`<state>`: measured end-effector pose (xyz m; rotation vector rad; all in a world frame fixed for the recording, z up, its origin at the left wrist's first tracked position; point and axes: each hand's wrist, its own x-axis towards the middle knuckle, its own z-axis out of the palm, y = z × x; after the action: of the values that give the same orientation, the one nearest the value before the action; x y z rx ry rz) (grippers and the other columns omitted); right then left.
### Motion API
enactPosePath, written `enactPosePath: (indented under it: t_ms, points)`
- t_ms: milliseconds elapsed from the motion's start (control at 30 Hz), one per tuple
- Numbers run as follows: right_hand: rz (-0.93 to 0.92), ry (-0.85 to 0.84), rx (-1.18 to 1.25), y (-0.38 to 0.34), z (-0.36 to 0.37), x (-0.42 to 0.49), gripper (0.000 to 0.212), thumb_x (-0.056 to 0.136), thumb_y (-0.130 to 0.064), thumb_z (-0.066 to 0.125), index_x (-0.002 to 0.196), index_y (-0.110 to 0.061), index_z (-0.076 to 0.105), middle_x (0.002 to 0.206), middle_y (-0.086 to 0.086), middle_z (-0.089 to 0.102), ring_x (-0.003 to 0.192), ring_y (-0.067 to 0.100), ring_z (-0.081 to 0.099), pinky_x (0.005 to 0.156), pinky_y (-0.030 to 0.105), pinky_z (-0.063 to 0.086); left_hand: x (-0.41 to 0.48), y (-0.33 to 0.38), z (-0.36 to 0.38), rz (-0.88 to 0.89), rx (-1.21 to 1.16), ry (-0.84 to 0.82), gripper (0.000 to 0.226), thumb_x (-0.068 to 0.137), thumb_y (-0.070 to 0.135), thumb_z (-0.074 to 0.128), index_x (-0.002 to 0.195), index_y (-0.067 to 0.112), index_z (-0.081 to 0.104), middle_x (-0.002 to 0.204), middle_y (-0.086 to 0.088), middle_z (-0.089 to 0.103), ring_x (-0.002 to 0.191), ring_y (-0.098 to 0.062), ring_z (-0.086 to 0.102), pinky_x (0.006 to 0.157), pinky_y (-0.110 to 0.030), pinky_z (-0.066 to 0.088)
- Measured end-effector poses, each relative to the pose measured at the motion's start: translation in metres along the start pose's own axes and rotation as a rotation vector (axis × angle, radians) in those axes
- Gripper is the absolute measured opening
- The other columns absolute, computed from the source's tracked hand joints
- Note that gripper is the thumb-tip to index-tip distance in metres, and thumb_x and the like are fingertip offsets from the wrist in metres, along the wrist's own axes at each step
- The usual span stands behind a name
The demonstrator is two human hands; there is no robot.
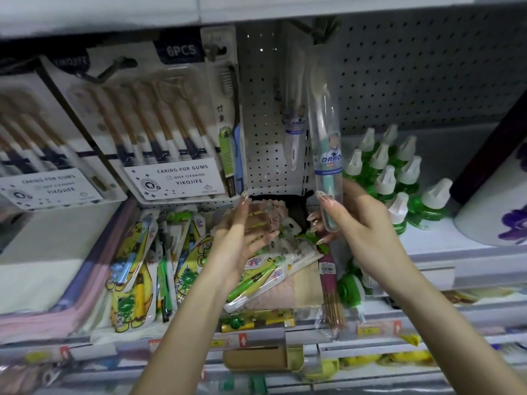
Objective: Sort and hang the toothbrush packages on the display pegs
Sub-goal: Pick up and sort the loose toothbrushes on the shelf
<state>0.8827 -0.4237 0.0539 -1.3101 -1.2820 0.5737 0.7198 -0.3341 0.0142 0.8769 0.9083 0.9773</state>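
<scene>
At a shop's dental shelf, a slim clear toothbrush package (326, 138) with a teal brush inside stands nearly upright in front of the pegboard (413, 81). The right hand (350, 223) pinches its lower end between thumb and fingertips. The package's top reaches up near a peg (323, 31); whether the hanging hole has caught cannot be made out. A matching package (293, 132) hangs just to its left. The left hand (239, 240), blurred, is held with loose, spread fingers and appears to grip nothing, above a loose heap of cartoon brush packs (148, 260) lying on the shelf (427, 243). The sleeve looks light, thin-walled and slick, likely to flex or twist if squeezed hard. A hold low on the tube steers it, but a second touch near the top hole would probably steady it onto the peg. Six-brush cards (159, 124) hang further left, and green bottles (393, 172) crowd close on the right and could be knocked.
</scene>
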Motion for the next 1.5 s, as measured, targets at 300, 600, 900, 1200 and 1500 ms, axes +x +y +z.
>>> enactPosePath:
  t_ms: [300,600,900,1200,1500]
  points:
    - [0.223,0.110,0.198,0.006,0.035,0.037,0.021,0.098,-0.020,0.053,0.111,-0.005,0.057,0.075,0.011,0.057,0.058,0.008,0.055,0.047,0.026,0.046,-0.003,0.001,-0.014,0.041,0.007,0.046,0.055,0.077,0.048,0.054,0.109,0.004,0.062,0.093,-0.013,0.073,0.080,-0.023,0.071,0.076,-0.034,0.057]
    - [0.573,0.125,0.534,0.027,0.058,0.037,0.035,0.095,-0.035,0.057,0.118,-0.008,0.052,0.117,0.023,0.066,0.097,0.033,0.067,0.084,0.040,0.057,-0.009,-0.006,-0.061,0.122,-0.015,0.221,0.045,0.083,0.045,0.052,0.104,0.007,0.063,0.094,-0.013,0.072,0.080,-0.020,0.071,0.071,-0.028,0.059]
    - [0.879,0.190,0.362,0.111,0.073,-0.006,0.019,0.094,-0.028,0.061,0.099,-0.010,0.056,0.105,0.010,0.060,0.096,0.022,0.058,0.084,0.031,0.052,-0.006,-0.037,-0.109,0.029,0.145,0.295,0.032,0.094,0.035,0.051,0.106,0.008,0.063,0.100,-0.006,0.073,0.079,-0.013,0.070,0.065,-0.023,0.059]
    - [1.050,0.264,0.340,0.150,0.088,-0.018,0.035,0.090,-0.029,0.066,0.113,-0.004,0.059,0.119,0.018,0.062,0.097,0.024,0.059,0.086,0.034,0.051,0.007,-0.036,-0.144,-0.123,0.260,0.210,0.036,0.096,0.035,0.047,0.119,0.011,0.060,0.118,-0.007,0.068,0.103,-0.020,0.065,0.081,-0.027,0.057]
    - [1.081,0.402,0.452,0.144,0.110,-0.012,0.021,0.082,-0.023,0.075,0.086,-0.008,0.061,0.087,0.009,0.065,0.088,0.025,0.060,0.080,0.034,0.052,0.031,-0.025,-0.146,-0.296,0.464,-0.026,0.042,0.084,0.055,0.045,0.115,0.028,0.056,0.125,-0.001,0.062,0.106,-0.014,0.063,0.100,-0.039,0.048]
